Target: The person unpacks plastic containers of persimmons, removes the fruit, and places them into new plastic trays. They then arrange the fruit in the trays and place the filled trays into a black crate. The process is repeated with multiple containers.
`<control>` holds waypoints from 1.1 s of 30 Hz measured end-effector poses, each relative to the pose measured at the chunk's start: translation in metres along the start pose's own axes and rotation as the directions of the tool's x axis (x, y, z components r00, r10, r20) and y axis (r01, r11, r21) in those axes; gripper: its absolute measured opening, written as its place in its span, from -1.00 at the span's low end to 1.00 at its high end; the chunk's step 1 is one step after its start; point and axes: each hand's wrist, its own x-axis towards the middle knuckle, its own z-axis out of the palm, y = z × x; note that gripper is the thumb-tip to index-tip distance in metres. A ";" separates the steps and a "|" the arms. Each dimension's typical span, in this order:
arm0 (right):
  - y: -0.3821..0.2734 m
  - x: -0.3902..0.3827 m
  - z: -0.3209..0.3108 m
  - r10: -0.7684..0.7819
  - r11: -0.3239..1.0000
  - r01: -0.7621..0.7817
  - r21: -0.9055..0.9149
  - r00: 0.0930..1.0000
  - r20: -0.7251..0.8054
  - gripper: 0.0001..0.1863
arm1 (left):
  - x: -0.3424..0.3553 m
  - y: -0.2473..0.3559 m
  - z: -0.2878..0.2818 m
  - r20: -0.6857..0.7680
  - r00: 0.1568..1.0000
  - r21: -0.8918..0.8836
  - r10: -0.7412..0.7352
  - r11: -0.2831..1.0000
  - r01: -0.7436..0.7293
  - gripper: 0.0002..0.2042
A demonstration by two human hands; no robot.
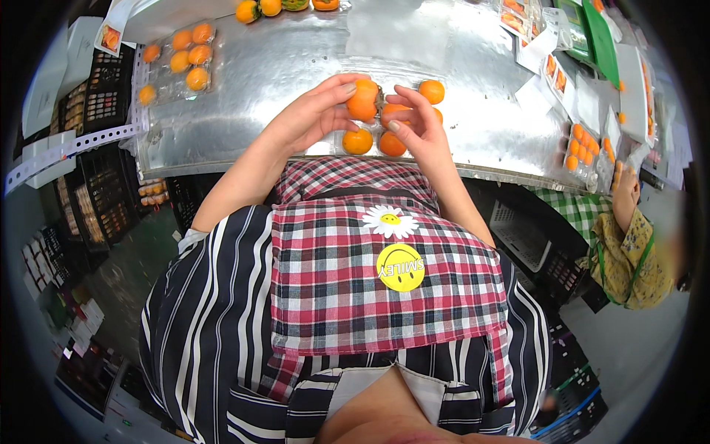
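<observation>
My left hand [314, 112] is closed on an orange persimmon [363, 101], its fingertips on the top and the thumb side below. The dark leafy cap of this fruit faces right. Just beside it, my right hand [423, 127] has its fingers half curled and apart, above another persimmon [395, 112]; whether they touch it is hard to tell. In a clear plastic tray under my hands lie several persimmons, among them one at the near left [357, 141], one at the near middle [393, 144] and one at the far right [431, 92]. My right hand partly hides the tray.
The metal table [266, 66] carries a filled clear tray [213, 65] at the left and loose persimmons [271, 7] along the far side. At right are another fruit pack [583, 146], printed labels [556, 74] and a green bag [600, 44]. A co-worker's hand [626, 185] is beside them.
</observation>
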 end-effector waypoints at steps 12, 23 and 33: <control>-0.003 0.009 0.025 -0.017 0.999 0.020 -0.047 0.997 0.071 -0.41 | -0.002 -0.021 -0.003 -0.028 0.996 -0.152 -0.090 0.985 0.085 -0.56; -0.016 0.011 0.020 0.031 0.990 -0.022 -0.141 0.997 0.065 -0.34 | -0.008 -0.012 0.008 -0.054 0.996 -0.130 -0.068 0.990 0.060 -0.54; 0.006 0.020 -0.047 -0.246 0.434 0.307 -0.847 0.945 0.216 -0.35 | -0.010 -0.018 -0.048 -0.146 0.989 -0.459 -0.008 0.886 -0.061 -0.69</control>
